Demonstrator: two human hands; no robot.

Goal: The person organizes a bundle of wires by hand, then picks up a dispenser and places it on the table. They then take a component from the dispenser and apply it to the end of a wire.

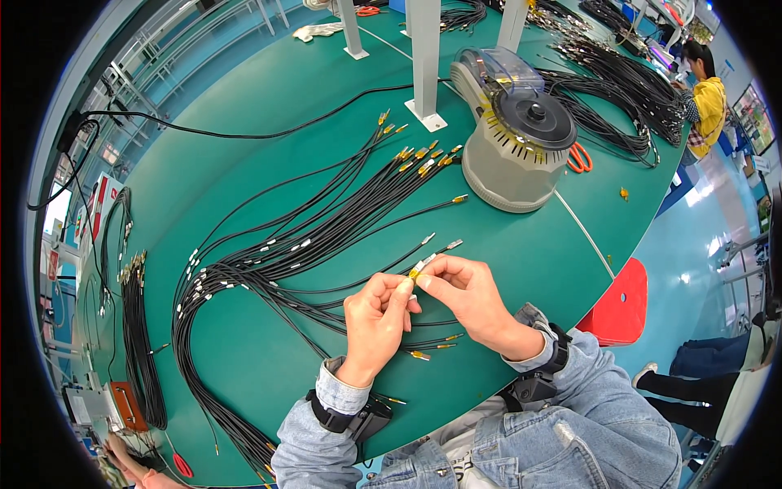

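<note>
My left hand [377, 319] is closed in a pinch on a black cable near its end. My right hand [472, 301] pinches the same end, the thumb and fingertips of both hands nearly touching. Between the fingertips shows a bit of yellow tape [414, 274] against the silvery connector [423, 262]; how far it wraps round is hidden by the fingers. Under and beyond my hands lies a thick bundle of black cables [244, 273] with white labels. Many of its ends carry connectors wrapped in yellow tape [421, 152].
A grey round tape dispenser [505, 175] stands on the green table [456, 224], beyond a white metal post [425, 73]. Orange-handled scissors [580, 158] lie beside it. More cable bundles [145, 350] lie left and at the far right. A red stool [623, 306] stands right; people work nearby.
</note>
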